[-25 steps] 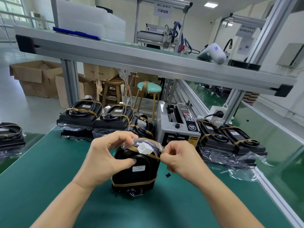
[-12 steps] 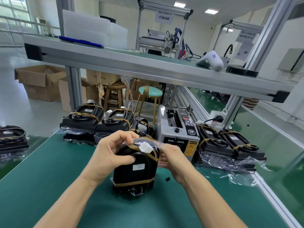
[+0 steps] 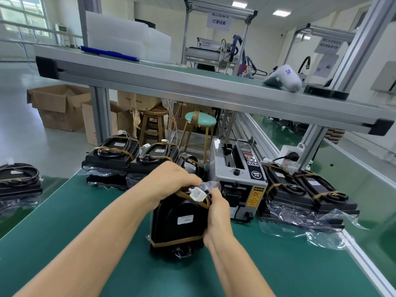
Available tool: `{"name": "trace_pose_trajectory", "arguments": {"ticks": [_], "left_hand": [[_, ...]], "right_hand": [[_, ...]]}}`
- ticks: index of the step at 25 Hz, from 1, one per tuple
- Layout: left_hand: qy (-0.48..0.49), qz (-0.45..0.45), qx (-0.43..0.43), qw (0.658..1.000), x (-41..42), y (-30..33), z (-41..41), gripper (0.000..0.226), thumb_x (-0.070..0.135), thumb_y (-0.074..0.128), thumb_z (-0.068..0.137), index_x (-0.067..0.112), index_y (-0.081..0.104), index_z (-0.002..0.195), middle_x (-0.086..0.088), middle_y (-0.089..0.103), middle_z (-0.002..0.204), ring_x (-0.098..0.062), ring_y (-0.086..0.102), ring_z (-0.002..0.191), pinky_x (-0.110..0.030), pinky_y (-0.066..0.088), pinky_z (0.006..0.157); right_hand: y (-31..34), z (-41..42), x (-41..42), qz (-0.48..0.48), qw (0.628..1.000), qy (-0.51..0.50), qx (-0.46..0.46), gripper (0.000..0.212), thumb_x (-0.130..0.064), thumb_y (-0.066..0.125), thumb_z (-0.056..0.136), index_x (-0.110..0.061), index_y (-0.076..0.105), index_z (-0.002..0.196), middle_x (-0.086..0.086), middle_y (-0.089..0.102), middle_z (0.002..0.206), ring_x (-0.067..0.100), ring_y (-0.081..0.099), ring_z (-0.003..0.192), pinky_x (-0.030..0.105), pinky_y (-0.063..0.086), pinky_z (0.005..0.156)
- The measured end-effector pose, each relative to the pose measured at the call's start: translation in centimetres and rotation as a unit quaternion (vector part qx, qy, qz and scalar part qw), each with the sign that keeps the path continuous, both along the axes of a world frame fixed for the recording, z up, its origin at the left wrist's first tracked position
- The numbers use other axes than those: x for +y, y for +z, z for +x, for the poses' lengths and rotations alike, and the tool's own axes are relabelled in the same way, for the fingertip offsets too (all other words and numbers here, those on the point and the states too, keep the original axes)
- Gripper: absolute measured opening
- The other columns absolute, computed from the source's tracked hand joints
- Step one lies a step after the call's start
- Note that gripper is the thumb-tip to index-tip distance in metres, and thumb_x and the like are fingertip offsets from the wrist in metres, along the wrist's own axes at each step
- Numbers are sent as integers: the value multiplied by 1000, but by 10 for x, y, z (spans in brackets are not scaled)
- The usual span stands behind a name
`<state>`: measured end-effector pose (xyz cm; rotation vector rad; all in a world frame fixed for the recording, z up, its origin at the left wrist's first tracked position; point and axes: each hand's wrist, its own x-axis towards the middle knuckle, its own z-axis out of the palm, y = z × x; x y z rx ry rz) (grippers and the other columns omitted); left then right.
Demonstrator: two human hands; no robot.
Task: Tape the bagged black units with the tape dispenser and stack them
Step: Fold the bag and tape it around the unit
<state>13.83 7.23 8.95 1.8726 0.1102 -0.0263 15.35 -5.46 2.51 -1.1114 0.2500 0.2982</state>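
Note:
A bagged black unit (image 3: 179, 227) stands upright on the green bench mat (image 3: 64, 221), bound with brown tape and carrying a white connector (image 3: 197, 194) on top. My left hand (image 3: 169, 182) curls over its top left edge and grips the clear bag there. My right hand (image 3: 216, 213) grips the unit's right side, fingers by the connector. The grey tape dispenser (image 3: 237, 176) sits just behind and right. Taped units are stacked behind on the left (image 3: 111, 156), beside them (image 3: 157, 156), and on the right (image 3: 300, 194).
Another black unit (image 3: 19, 181) lies at the far left edge. An aluminium shelf (image 3: 192, 91) runs overhead with a white handheld tool (image 3: 282, 79) on it. Stools (image 3: 199, 129) and cardboard boxes (image 3: 60, 106) stand beyond the bench. The bench's metal edge (image 3: 364, 260) runs along the right.
My right hand left the bag's top and dropped to the unit's right side. My left hand slid further over the top. The view moved closer to the bench.

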Motion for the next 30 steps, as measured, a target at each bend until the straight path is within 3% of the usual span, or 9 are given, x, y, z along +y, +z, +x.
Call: {"name": "trace_pose_trajectory", "arguments": {"ticks": [4,8,12,16,18,21,25,28,30], "left_hand": [[1,83,59,995,-12,18,14,41,39,79,69,-1,72,77,-5,65,64,-17,58,62,-25,42,62],[-67,197,155,966,-28,37,29,23,25,78,72,8,63,73,-5,56,67,-15,51,54,-18,42,41],[-103,264,183,941,-37,36,37,19,14,60,88,9,55,70,-6,49,67,-15,44,52,-23,38,46],[-80,218,174,957,-20,30,44,14,0,53,89,2,64,80,-6,56,57,-11,46,36,-17,38,35],[-69,41,209,975,-6,31,46,14,-4,55,88,-1,64,99,-9,59,64,-11,52,46,-19,44,40],[-73,-236,243,938,28,29,37,7,8,64,82,3,66,84,-2,59,53,-10,53,48,-23,50,53],[-60,-69,207,974,60,24,14,21,12,62,85,13,57,65,6,43,42,-6,27,39,-19,26,46],[-46,-23,158,986,62,29,-7,6,1,55,87,3,60,90,1,44,54,-5,25,37,-17,20,40],[-39,-81,149,985,67,18,-24,23,-5,48,85,-2,64,101,1,41,57,-4,31,38,-16,26,40]], "right_hand": [[-2,1,1,-1,1000,-6,-13,24,-26,54,86,-17,68,70,9,65,74,27,60,67,30,47,61],[-8,3,4,-41,998,-36,-37,11,-27,57,80,-17,60,78,14,54,89,30,49,84,41,39,75],[-10,3,6,-58,996,-42,-43,17,-26,56,79,-21,65,66,9,60,81,29,52,79,40,39,71],[-9,5,12,-77,995,-55,-34,26,-19,52,80,-20,55,54,3,51,65,25,44,69,39,33,66],[-9,7,16,-120,987,-87,-60,35,-15,49,82,-21,45,48,1,44,60,23,37,67,39,28,64],[-5,10,23,-185,970,-125,-101,48,-10,49,85,-19,38,39,-6,36,52,20,31,63,37,24,60],[-3,14,28,-213,958,-145,-130,54,3,44,82,-18,31,33,-10,25,37,10,18,48,25,17,48],[-4,12,29,-198,959,-162,-124,53,5,44,79,-18,28,34,-10,20,39,14,16,54,32,14,54],[-4,11,31,-182,962,-165,-118,51,3,45,77,-19,25,37,-12,19,42,14,16,55,34,14,54]]}}
